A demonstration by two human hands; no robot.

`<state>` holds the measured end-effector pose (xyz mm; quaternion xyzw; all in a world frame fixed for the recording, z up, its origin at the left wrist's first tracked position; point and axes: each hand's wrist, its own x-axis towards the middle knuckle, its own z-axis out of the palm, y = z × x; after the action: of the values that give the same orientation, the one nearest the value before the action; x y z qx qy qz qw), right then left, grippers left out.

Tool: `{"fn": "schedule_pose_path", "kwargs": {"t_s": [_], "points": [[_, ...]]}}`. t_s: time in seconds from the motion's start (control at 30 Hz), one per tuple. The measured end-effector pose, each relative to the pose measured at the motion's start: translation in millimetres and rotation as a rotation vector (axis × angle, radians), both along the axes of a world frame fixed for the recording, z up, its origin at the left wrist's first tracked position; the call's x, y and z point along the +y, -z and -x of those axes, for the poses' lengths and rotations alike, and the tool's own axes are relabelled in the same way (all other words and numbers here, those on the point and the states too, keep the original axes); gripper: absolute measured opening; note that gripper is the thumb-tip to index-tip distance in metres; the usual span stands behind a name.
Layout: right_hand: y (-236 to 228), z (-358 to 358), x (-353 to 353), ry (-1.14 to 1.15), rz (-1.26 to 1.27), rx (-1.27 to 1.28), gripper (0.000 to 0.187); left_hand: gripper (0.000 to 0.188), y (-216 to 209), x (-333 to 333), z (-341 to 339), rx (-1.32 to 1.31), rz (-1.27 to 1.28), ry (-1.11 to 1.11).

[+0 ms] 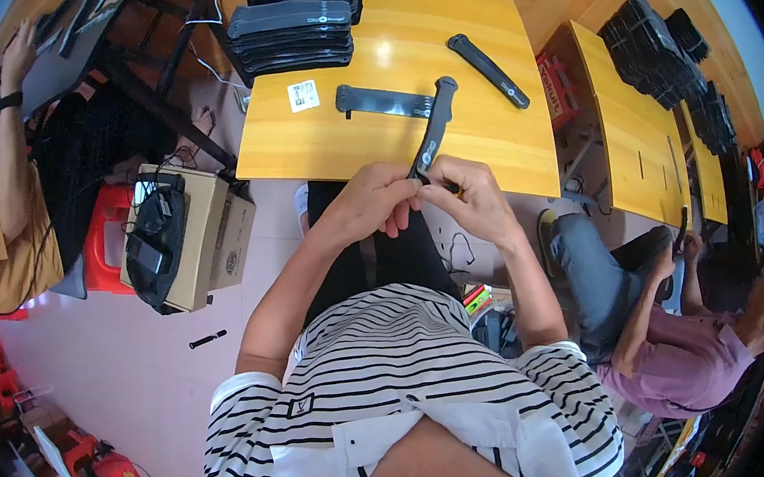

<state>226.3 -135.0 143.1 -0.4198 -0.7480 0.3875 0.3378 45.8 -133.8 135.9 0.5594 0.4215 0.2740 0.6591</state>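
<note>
Both my hands are closed on the near end of a black strap [433,135], just off the table's front edge. My left hand [367,203] pinches it from the left, and my right hand [476,199] grips it from the right, so the fingers hide that end. Its rounded far end rises over the table, in front of a second flat black strap [381,101] lying crosswise. A third folded strap [488,71] lies slantwise farther right. At the back left stands a thick stack of black straps [292,48].
The yellow wooden table [298,149] bears a white printed label [303,96]. On my left stand a cardboard box [215,242] with a black bag on it and a red stool [107,239]. One person sits at left, another at right, near a table with strap piles [646,48].
</note>
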Motion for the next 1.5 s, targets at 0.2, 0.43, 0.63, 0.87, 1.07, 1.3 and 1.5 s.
{"fn": "schedule_pose_path", "kwargs": {"t_s": [0.2, 0.43, 0.63, 0.87, 1.07, 1.3, 1.5], "points": [[6, -6, 3, -0.042, 0.324, 0.283, 0.023, 0.026, 3, -5, -11, -0.161, 0.085, -0.025], [6, -6, 25, 0.13, 0.626, 0.677, 0.021, 0.028, 6, 3, -30, -0.283, 0.005, -0.202], [19, -83, 78, 0.278, 0.451, 0.536, 0.018, 0.029, 8, -10, -11, -0.209, 0.075, -0.189], [14, -67, 69, 0.495, 0.052, 0.328, 0.019, 0.031, 11, -9, -17, -0.198, 0.089, -0.166], [20, -48, 70, 0.584, 0.04, 0.695, 0.012, 0.03, 13, -6, -21, -0.216, 0.134, -0.158], [20, -18, 94, 0.718, 0.047, 0.839, 0.012, 0.029, 16, -6, -35, -0.21, 0.108, -0.207], [10, 13, 141, 1.051, -0.614, -0.161, 0.011, 0.028, 5, -7, -41, -0.253, -0.002, -0.338]]}}
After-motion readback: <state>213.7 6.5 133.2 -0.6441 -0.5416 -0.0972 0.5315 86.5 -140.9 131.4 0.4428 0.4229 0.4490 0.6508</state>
